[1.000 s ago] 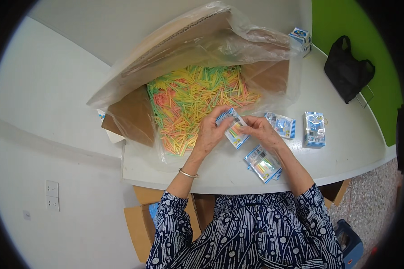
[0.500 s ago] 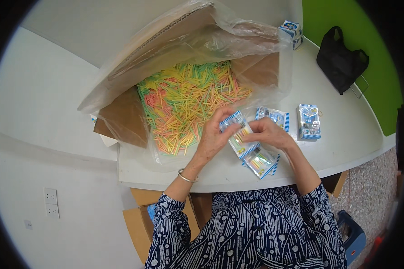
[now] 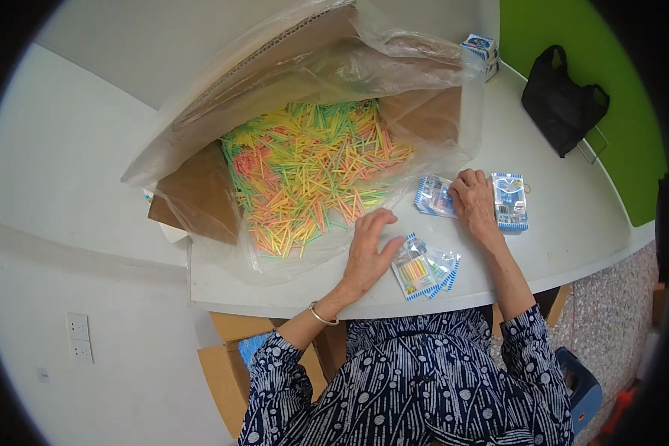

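My left hand hovers just left of a clear packet with blue-striped ends, its thumb and fingers apart and holding nothing. Several coloured sticks show through that packet's window, and it lies on similar packets fanned out to the right. My right hand bends its fingers round the right edge of flat, shiny blue-and-white packets; the fingers hide part of them. Beyond my left hand, thin green, yellow and pink sticks fill a plastic-lined cardboard box.
A stack of similar packets stands right of my right hand. Small striped boxes sit at the far corner of the white table. A black bag lies against the green partition. Clear plastic sheeting spills onto the table.
The filled packet both hands held now lies on the fanned packets. My left hand has drawn back, open. My right hand has moved away to the flat packets and closed on their edge.
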Demonstrator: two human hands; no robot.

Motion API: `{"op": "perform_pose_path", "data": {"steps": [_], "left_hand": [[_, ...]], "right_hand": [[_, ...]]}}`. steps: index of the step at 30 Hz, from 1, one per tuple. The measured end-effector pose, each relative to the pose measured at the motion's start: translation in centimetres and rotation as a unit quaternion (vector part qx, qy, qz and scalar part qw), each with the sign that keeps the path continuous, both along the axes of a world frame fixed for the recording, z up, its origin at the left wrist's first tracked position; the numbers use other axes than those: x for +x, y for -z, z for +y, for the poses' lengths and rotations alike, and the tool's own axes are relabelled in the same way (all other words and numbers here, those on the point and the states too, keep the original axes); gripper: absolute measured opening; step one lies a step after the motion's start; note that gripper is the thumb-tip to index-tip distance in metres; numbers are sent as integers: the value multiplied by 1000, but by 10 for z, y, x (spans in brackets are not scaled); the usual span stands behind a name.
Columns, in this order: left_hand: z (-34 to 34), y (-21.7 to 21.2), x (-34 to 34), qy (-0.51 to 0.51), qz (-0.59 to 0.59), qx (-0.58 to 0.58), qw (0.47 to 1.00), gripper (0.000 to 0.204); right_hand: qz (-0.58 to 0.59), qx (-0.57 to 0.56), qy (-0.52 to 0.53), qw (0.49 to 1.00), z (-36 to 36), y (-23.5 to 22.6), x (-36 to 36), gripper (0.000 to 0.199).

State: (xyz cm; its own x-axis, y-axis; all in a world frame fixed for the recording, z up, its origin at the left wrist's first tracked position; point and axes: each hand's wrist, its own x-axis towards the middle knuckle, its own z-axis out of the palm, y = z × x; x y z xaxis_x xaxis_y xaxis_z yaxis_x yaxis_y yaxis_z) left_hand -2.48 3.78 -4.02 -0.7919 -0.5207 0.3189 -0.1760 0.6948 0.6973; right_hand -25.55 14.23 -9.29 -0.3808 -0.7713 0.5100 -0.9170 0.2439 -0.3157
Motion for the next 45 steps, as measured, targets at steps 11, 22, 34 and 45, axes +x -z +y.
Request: {"op": "perform_pose_path", "data": {"steps": [11, 22, 34, 45], "left_hand": [[-13, -9, -24, -9, 28, 58, 998, 30], [-16, -2, -20, -19, 31, 75, 996, 27], [-16, -2, -41, -9, 46, 68, 997, 31], [-25, -35, -21, 27, 34, 108, 993, 18]], "right_hand": [[4, -14, 14, 1000, -3, 0, 5, 11], [-39, -23, 8, 999, 2, -7, 11, 23], [13, -136, -65, 988, 5, -35, 25, 19], [-371, -87, -179, 907, 0, -70, 47, 40]]}}
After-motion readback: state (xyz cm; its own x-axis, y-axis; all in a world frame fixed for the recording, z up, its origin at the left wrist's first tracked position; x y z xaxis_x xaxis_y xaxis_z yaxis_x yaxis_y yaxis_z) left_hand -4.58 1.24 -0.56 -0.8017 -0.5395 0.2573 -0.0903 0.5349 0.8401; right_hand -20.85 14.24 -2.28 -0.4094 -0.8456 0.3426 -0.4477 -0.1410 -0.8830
